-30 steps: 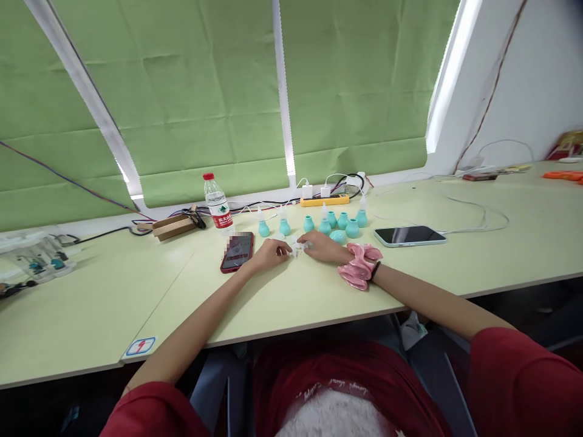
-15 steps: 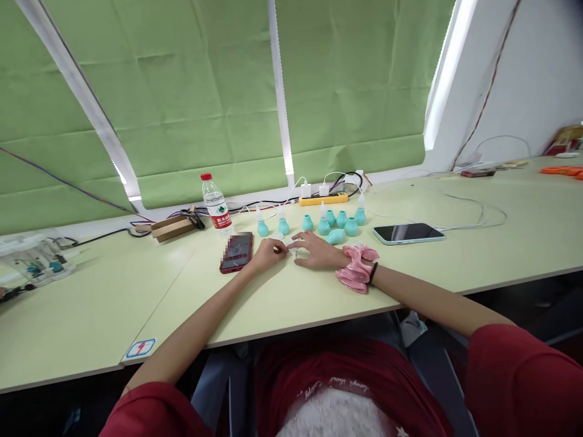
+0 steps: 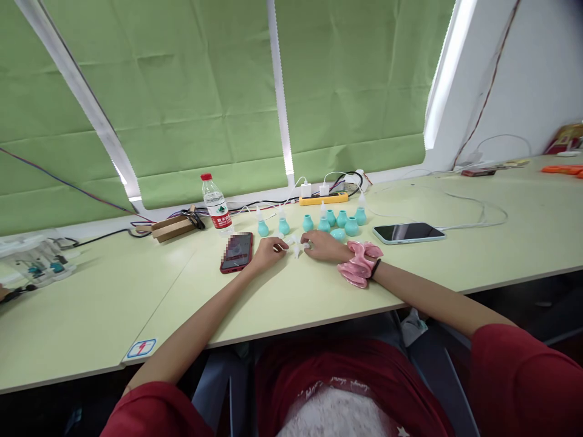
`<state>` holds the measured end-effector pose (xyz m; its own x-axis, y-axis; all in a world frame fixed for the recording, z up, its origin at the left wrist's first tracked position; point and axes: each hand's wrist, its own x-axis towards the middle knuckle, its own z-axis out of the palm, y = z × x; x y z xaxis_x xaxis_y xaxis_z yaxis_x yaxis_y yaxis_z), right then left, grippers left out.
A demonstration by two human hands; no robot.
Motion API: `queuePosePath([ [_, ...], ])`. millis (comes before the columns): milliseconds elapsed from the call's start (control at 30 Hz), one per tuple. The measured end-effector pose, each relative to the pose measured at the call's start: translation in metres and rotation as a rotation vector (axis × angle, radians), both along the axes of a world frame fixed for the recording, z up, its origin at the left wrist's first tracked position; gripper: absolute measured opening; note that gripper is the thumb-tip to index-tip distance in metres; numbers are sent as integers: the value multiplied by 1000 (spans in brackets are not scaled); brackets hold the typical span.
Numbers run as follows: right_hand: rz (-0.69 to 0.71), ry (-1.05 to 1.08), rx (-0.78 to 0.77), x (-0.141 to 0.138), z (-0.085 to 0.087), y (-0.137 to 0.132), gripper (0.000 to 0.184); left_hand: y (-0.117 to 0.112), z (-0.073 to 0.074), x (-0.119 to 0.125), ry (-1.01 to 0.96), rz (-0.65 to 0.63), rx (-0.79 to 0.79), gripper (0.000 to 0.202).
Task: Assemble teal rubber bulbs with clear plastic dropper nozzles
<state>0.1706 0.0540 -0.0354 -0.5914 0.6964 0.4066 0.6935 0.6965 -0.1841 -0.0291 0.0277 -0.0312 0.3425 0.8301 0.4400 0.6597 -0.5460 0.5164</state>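
Since half a second ago, the right hand point(image 3: 323, 246) has drawn a little toward the right of the frame and curled its fingers, uncovering more of the clear plastic tips point(image 3: 296, 250) near the centre. Meanwhile the left hand point(image 3: 269, 254) has barely shifted.

These tips lie on the table point(image 3: 291, 297) between the two hands. Both hands have bent fingers right beside them; whether either one pinches a tip, I cannot tell. The tips look very light, smooth and fairly stiff, so they would probably slide or roll at a nudge; the wider base seems the surest place to hold, as the thin end may bend.

Just above centre, upright bulbs point(image 3: 263, 229) carry tips, while other teal bulbs, such as the bare bulb point(image 3: 351, 228), show uncovered mouths whose insides are too small to make out. They look soft and squeezable, best held lightly round the belly. One lying bulb point(image 3: 337, 233) is partly hidden behind the right hand.

Left of centre, a capped bottle point(image 3: 217, 205) looks to hold clear liquid, its level unclear. Farther left, a cardboard box point(image 3: 174, 228) has black cable point(image 3: 197, 218) at its right end.
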Motion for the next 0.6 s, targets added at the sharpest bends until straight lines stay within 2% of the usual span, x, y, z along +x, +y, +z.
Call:
queuePosePath([
  [300,11,25,14,-4,-4,0,24,2,1,0,197,101,61,24],
  [400,48,75,35,-5,-5,-1,27,3,0,-2,250,96,90,25],
  [500,74,140,64,-6,-4,-1,26,3,-2,-2,231,71,112,25],
  [600,87,244,112,-6,-1,-3,23,2,-2,2,100,59,89,23],
])
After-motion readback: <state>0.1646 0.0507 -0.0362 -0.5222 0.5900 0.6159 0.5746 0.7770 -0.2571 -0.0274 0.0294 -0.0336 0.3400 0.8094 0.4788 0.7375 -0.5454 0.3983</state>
